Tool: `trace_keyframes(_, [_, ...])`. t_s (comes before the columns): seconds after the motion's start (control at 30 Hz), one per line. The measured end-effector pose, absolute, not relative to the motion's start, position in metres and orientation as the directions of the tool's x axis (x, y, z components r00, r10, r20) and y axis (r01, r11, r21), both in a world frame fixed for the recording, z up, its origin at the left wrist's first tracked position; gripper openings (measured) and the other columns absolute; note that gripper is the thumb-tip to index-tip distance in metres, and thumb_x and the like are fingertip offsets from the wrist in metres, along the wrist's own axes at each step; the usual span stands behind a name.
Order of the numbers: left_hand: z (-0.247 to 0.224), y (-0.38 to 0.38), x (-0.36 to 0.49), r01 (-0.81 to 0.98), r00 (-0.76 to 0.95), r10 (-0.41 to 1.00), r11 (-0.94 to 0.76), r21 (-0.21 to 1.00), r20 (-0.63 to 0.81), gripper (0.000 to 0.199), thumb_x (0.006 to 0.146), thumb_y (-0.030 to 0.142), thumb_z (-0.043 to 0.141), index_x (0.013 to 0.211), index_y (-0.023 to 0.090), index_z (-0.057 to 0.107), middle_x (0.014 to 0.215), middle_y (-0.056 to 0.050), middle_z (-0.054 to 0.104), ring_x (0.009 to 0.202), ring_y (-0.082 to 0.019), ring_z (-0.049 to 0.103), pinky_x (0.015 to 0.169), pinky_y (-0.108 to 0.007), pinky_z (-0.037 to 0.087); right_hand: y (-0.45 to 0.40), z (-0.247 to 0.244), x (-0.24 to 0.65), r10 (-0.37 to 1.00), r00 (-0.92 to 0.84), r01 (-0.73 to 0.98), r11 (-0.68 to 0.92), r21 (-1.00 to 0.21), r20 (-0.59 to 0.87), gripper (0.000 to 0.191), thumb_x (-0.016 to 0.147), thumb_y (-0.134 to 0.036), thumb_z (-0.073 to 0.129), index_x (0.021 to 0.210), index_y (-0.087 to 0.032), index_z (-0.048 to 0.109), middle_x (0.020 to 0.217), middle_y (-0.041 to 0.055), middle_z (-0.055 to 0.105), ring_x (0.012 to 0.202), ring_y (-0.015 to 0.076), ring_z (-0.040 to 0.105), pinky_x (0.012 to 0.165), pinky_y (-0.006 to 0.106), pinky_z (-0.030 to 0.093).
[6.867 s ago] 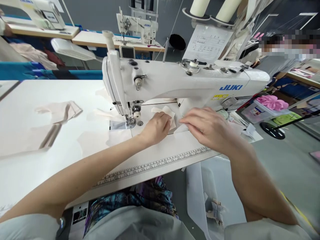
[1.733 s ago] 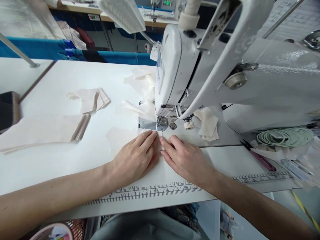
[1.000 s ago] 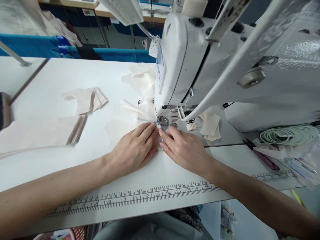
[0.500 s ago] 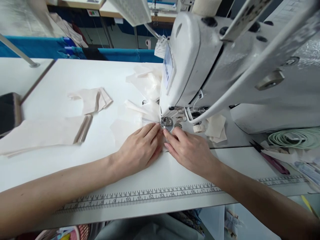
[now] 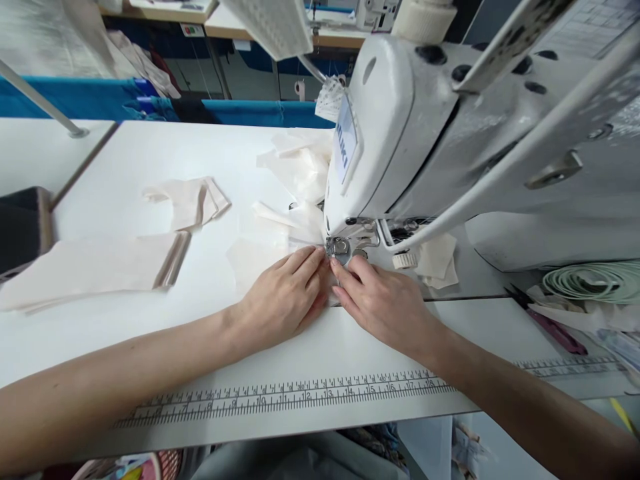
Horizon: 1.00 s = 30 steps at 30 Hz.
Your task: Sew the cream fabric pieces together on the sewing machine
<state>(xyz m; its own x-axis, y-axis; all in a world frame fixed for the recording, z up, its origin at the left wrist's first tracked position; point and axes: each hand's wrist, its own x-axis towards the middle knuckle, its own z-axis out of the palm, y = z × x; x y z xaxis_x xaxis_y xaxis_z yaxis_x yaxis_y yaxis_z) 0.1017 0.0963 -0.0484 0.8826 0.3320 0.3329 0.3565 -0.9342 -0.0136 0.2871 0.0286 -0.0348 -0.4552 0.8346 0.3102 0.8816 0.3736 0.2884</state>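
The white sewing machine stands right of centre, its presser foot low over the bed. Thin cream fabric spreads from the foot to the left, faint against the white table. Just in front of the foot, my left hand presses on this fabric with its fingers together and curled down. My right hand is close beside it, index finger and thumb pinched on the fabric edge at the foot. The fingers hide most of the cloth there, and the needle tip cannot be made out.
Stacked cream cut pieces and a smaller folded stack lie to the left. Behind the foot is crumpled sheer fabric. Dark-red-handled snips and a green coil sit at right. A printed ruler runs along the front edge.
The whole view has shifted slightly, so everything appears a little further right and lower. Both hands keep their places at the presser foot, with the fabric hardly moved.
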Motion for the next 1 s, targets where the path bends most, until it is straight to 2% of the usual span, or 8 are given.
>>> trace_keyframes(0.2, [-0.047,0.102,0.100,0.327,0.889,0.303,-0.945,-0.013,0.344,0.036,0.093,0.023,0.047,0.115,-0.002,0.061,0.127,-0.025,0.058,0.125,-0.034,0.051,0.102,-0.044,0.051,0.030,-0.039,0.294,0.810,-0.442,0.896,0.377,0.236,0.386,0.033,0.097,-0.031,0.048,0.116,-0.012,0.067,0.083,0.0048,0.069,0.053,0.0092,0.053,0.046,0.025,0.033])
trace_keyframes(0.33, [-0.046,0.104,0.100,0.323,0.888,0.292,-0.946,-0.031,0.354,0.038,0.093,0.023,0.046,0.116,-0.004,0.061,0.125,-0.025,0.059,0.123,-0.033,0.053,0.100,-0.043,0.052,0.044,-0.040,0.315,0.791,-0.300,0.947,0.313,0.069,0.533,0.028,0.097,-0.030,0.049,0.088,-0.014,0.071,0.067,0.0029,0.066,0.052,0.0095,0.054,0.045,0.025,0.030])
trace_keyframes(0.4, [-0.046,0.103,0.100,0.321,0.889,0.288,-0.947,-0.034,0.356,0.038,0.093,0.024,0.047,0.116,-0.004,0.061,0.124,-0.024,0.060,0.122,-0.033,0.053,0.100,-0.043,0.052,0.053,-0.040,0.326,0.772,-0.253,0.949,0.315,-0.004,0.583,0.026,0.095,-0.030,0.052,0.082,-0.015,0.070,0.068,0.0034,0.067,0.058,0.0117,0.058,0.048,0.024,0.033])
trace_keyframes(0.6, [-0.043,0.101,0.099,0.336,0.892,0.312,-0.942,-0.020,0.327,0.039,0.094,0.024,0.045,0.117,-0.003,0.061,0.126,-0.024,0.059,0.123,-0.033,0.052,0.102,-0.044,0.051,0.063,-0.045,0.338,0.789,-0.226,0.937,0.336,-0.093,0.571,0.030,0.094,-0.034,0.055,0.072,-0.016,0.065,0.065,0.0024,0.065,0.058,0.0120,0.057,0.052,0.025,0.037])
trace_keyframes(0.77, [-0.044,0.099,0.100,0.330,0.896,0.296,-0.943,-0.051,0.330,0.040,0.095,0.024,0.043,0.117,-0.003,0.061,0.125,-0.024,0.060,0.119,-0.033,0.055,0.099,-0.044,0.052,0.062,-0.047,0.337,0.797,-0.220,0.939,0.329,-0.099,0.562,0.036,0.094,-0.038,0.054,0.066,-0.017,0.062,0.062,0.0014,0.064,0.056,0.0116,0.055,0.052,0.025,0.037])
trace_keyframes(0.87, [-0.041,0.097,0.099,0.352,0.889,0.316,-0.934,-0.055,0.331,0.040,0.096,0.026,0.043,0.118,-0.001,0.061,0.127,-0.022,0.060,0.119,-0.033,0.055,0.100,-0.047,0.049,0.055,-0.042,0.335,0.827,-0.286,0.913,0.388,-0.124,0.484,0.033,0.095,-0.038,0.050,0.077,-0.016,0.067,0.065,0.0016,0.063,0.057,0.0114,0.055,0.055,0.025,0.039])
trace_keyframes(1.0, [-0.032,0.087,0.095,0.356,0.877,0.314,-0.933,-0.053,0.363,0.039,0.095,0.030,0.048,0.117,0.001,0.061,0.127,-0.021,0.059,0.119,-0.033,0.054,0.100,-0.050,0.047,0.041,-0.032,0.329,0.836,-0.454,0.825,0.525,-0.211,0.307,0.024,0.097,-0.031,0.048,0.103,-0.018,0.067,0.084,0.0024,0.068,0.064,0.0102,0.058,0.056,0.023,0.039])
